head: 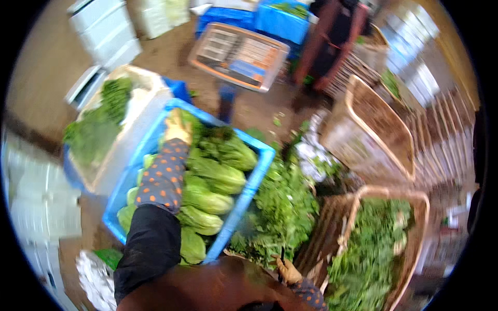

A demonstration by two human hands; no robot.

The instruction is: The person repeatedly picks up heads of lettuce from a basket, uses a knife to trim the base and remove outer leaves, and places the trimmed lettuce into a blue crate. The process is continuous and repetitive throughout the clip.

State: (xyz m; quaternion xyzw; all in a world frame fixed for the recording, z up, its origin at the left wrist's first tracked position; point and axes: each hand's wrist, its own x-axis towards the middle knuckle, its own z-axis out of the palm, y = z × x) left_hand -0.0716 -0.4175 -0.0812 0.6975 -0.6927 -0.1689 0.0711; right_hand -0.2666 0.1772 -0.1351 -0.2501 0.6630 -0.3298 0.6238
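My left hand (178, 126), in a tan glove, reaches into the far left corner of a blue-lined crate (249, 190). It touches leafy greens there; blur hides whether its fingers grip any. Heads of green lettuce (208, 198) lie side by side in the crate, some partly covered by my forearm. My right hand (288, 271), gloved as well, is low and close to my body, around a thin dark tool (282, 254), perhaps a knife. Just beyond it is a heap of loose leafy greens (286, 206).
A white foam box (149, 101) of greens adjoins the crate on the left. To the right stand a crate (422, 217) of leaves and a tilted brown crate (373, 136). A lidded bin (241, 54) is ahead; a person (330, 39) stands beyond. Leaf scraps litter the wet floor (253, 110).
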